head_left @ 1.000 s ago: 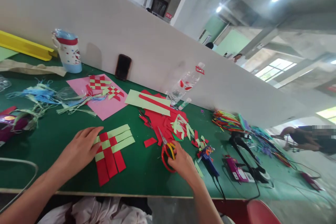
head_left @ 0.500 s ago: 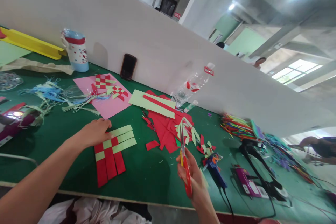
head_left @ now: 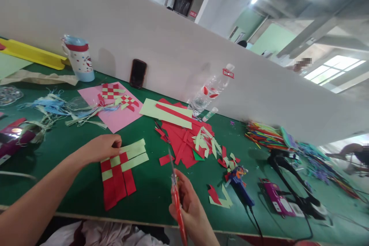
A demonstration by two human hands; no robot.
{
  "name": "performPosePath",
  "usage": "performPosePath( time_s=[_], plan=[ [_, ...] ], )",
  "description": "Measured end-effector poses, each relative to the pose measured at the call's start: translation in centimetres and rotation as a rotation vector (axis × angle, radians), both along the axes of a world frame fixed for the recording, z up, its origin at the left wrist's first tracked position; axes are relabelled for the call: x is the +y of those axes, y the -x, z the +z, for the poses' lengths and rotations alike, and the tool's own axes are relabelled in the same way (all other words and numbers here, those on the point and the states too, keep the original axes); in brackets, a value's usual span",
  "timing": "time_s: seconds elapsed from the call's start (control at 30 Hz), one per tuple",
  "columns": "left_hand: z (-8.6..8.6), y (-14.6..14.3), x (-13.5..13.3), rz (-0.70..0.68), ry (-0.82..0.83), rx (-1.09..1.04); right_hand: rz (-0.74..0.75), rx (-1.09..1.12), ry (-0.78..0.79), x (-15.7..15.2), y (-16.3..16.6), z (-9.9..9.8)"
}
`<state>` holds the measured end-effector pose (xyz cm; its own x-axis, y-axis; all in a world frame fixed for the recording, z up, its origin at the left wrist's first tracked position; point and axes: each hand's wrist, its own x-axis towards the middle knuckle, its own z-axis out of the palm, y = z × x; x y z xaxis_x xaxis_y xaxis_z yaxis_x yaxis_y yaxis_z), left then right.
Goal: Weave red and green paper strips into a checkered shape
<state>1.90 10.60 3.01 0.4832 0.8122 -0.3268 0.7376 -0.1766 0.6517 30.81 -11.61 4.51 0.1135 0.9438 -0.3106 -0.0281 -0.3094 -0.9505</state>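
My left hand (head_left: pixel 108 147) is closed at the upper left corner of a woven paper piece (head_left: pixel 117 171), fingers curled over its edge. Red strips hang toward me from the weave, and pale green strips stick out to the right. In my right hand (head_left: pixel 187 200) is a pair of scissors (head_left: pixel 176 196) with red handles, blades pointing up and away from me. The blade tips are to the right of the woven piece, apart from it. Beyond them lies a pile of red paper (head_left: pixel 184 142) with pale green scraps (head_left: pixel 206 140) on top.
Cut scraps (head_left: pixel 220 196) and a blue glue gun (head_left: pixel 242 190) with a cable lie to the right. A water bottle (head_left: pixel 209 92), phone (head_left: pixel 138 73) and tumbler (head_left: pixel 80 59) stand along the partition. Pink paper (head_left: pixel 115 117) carries smaller woven pieces; tassels (head_left: pixel 54 103) are on the left.
My right hand has moved left with the scissors, from the scrap pile toward the woven piece. Scraps near the glue gun now show. My left hand stays at the woven piece's corner.
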Motion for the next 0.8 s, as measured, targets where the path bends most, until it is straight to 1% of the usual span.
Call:
performPosePath(
  time_s=[0.07, 0.17, 0.23, 0.33, 0.43, 0.57, 0.67, 0.8],
  plan=[
    [0.6, 0.1, -0.1, -0.031, 0.078, -0.100, 0.054, -0.068, 0.073, 0.3, 0.6, 0.7],
    [1.3, 0.2, -0.3, -0.066, 0.205, -0.239, 0.192, -0.229, 0.161, 0.8, 1.1, 1.9],
    [1.3, 0.2, -0.4, -0.066, 0.276, -0.309, 0.267, -0.338, 0.179, 1.1, 1.2, 2.5],
    [0.6, 0.4, -0.6, -0.032, 0.356, -0.380, 0.333, -0.458, 0.195, 1.7, 1.3, 2.9],
    [-0.2, 0.7, -0.8, 0.021, 0.409, -0.444, 0.365, -0.515, 0.209, 2.2, 1.6, 3.2],
    [-0.8, 1.0, -1.0, 0.066, 0.474, -0.528, 0.360, -0.507, 0.226, 2.9, 2.1, 3.4],
    [-1.2, 1.0, -1.1, 0.085, 0.526, -0.556, 0.378, -0.525, 0.234, 3.2, 2.6, 3.4],
    [-1.6, 0.8, -1.0, 0.130, 0.536, -0.565, 0.392, -0.577, 0.242, 3.6, 3.1, 3.4]
  ],
)
